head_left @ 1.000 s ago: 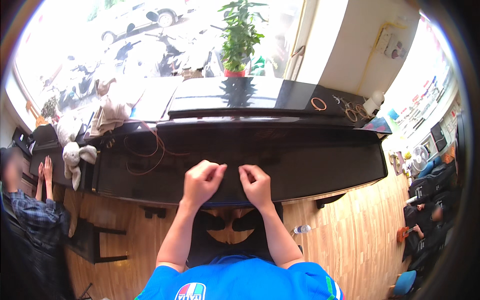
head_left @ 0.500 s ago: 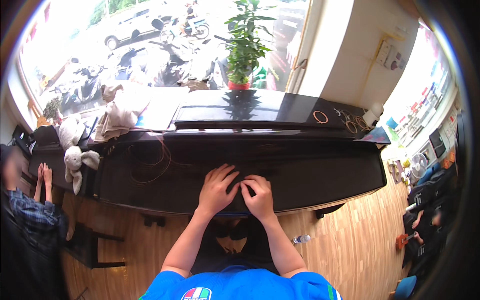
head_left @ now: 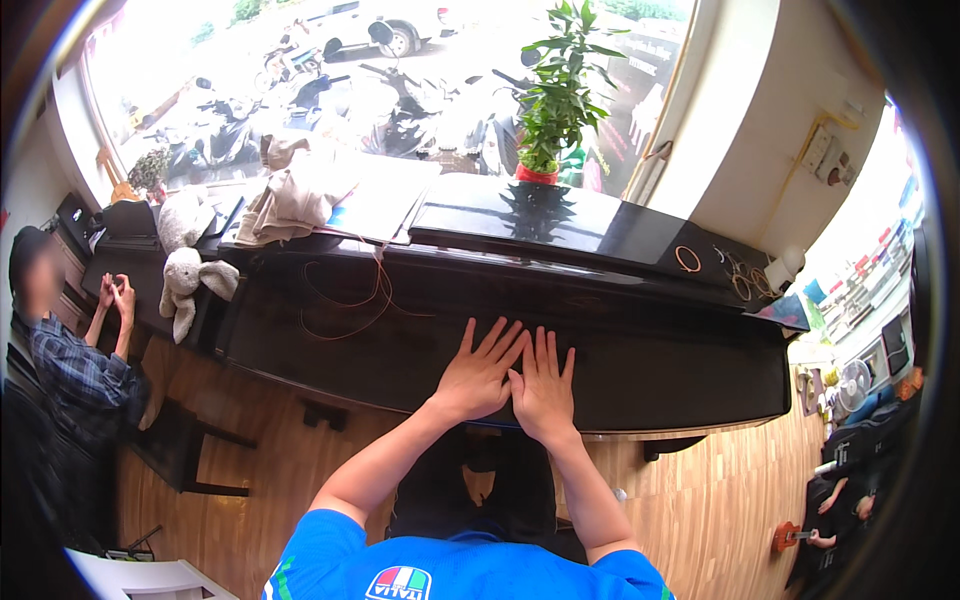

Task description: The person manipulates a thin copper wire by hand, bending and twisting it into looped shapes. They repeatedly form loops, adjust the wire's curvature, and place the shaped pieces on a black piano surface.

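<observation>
My left hand (head_left: 481,373) and my right hand (head_left: 545,388) are side by side over the black lid (head_left: 660,365) of what looks like an upright piano. Both are open, fingers spread and stretched away from me, with nothing in them. Their inner edges meet near the thumbs and index fingers. Whether the palms press on the lid or hover just above it, I cannot tell. Left of my left hand, a thin copper-coloured string (head_left: 345,333) trails in loose loops over the lid.
On the top ledge are a potted plant (head_left: 560,110), a beige cloth (head_left: 285,205), coiled strings (head_left: 688,259) and a white cylinder (head_left: 785,268). A grey plush rabbit (head_left: 185,275) hangs at the left. A person in a plaid shirt (head_left: 75,355) sits at the far left, near a dark chair (head_left: 190,450).
My fingers, curled and pinched close together before, have straightened and spread flat. The view has turned left, so the furniture appears shifted right. The seated person's hands have moved slightly.
</observation>
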`<state>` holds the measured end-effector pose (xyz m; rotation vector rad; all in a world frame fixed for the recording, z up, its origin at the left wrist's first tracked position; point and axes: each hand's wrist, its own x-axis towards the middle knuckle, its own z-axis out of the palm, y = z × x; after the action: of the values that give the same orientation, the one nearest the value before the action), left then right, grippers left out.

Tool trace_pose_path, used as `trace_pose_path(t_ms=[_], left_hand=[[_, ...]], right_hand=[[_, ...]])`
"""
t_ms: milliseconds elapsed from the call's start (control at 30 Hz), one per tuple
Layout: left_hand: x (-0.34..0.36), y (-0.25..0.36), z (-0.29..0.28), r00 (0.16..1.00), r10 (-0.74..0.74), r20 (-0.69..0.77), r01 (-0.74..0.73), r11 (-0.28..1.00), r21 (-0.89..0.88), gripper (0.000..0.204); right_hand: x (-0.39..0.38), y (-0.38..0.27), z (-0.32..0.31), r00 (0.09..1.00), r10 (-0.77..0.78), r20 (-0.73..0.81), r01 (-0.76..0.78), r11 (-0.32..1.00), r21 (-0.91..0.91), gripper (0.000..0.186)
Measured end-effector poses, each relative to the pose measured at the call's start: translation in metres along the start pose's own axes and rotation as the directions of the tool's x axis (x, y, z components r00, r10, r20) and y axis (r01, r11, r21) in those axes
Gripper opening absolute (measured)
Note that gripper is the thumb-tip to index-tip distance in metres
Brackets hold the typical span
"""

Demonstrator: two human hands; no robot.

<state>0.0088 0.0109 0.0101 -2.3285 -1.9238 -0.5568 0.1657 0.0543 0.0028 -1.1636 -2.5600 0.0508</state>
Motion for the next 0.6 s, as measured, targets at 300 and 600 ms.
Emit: trace_pose_path(t_ms=[300,600], left_hand=[[0.003,-0.004,-0.004,0.995,0.087,0.052,-0.086,0.996,-0.012,0.072],[0.007,-0.009,-0.013,0.966,0.186,0.182,-0.203,0.976,0.08,0.091]], right_hand=[[0.002,0.01,-0.008,0.985,-0.149,0.089,0.146,0.989,0.038,0.093],[0.002,0.019,-0.028,0.927,-0.322,0.191,0.327,0.945,0.007,0.142]])
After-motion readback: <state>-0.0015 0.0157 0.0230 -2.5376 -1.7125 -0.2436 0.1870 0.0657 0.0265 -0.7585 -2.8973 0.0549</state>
